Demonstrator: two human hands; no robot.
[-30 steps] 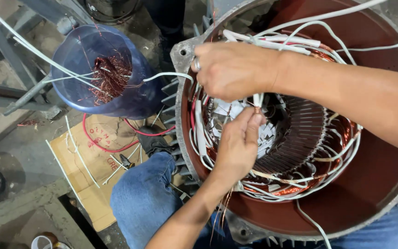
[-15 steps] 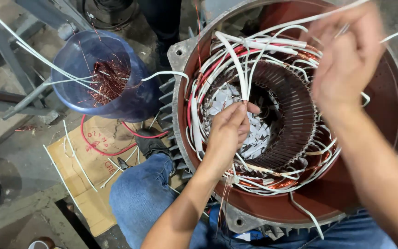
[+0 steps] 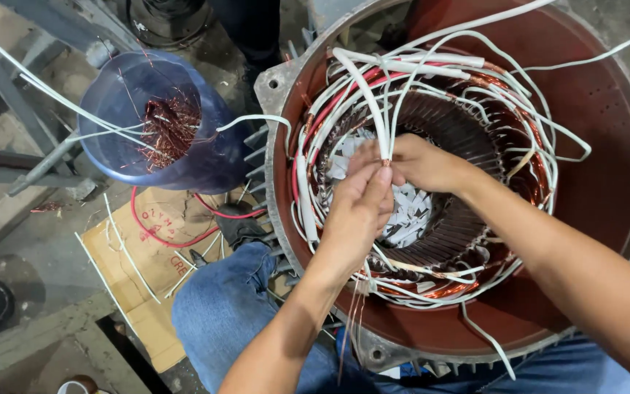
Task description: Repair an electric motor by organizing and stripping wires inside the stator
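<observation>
Both the left hand and right hand pinch the bare tip of a thin, springy white lead over the stator bore; it looks light, best gripped near that tip.

A blue plastic bucket holding copper wire scraps stands left of the work. Below it, a flattened cardboard piece lies on the floor with a red cable looped across it.
</observation>
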